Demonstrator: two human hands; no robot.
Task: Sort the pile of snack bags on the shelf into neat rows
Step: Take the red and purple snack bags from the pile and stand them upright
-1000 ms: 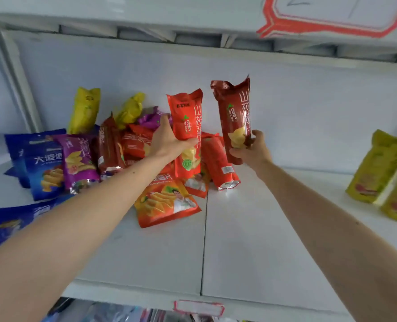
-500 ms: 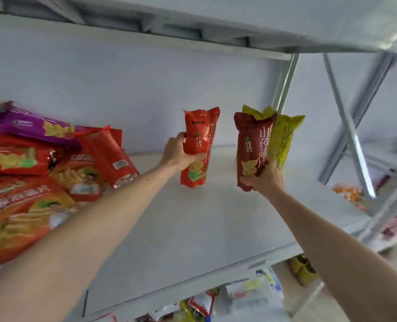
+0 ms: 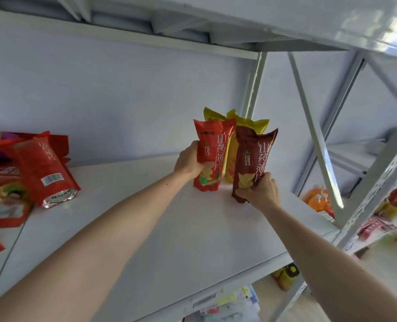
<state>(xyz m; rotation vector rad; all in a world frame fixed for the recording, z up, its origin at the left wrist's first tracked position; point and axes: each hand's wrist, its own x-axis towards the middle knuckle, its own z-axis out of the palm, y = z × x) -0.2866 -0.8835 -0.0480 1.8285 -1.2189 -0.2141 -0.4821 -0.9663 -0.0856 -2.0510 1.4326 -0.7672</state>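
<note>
Gripping upright bags, left hand (image 3: pixel 189 160) orange-red bag (image 3: pixel 212 147), right hand (image 3: pixel 261 190) maroon bag (image 3: pixel 254 156)

Two bare forearms and hands, no sleeves in view

Both arms come in from the near edge, uncovered from the frame's border to the wrist. The left hand (image 3: pixel 188 162) and the right hand (image 3: pixel 263 191) wear no gloves, rings, watch or bands that can be seen. A small dark mark sits on the left forearm (image 3: pixel 167 184) just short of the wrist. The nails are too small to judge.
</note>
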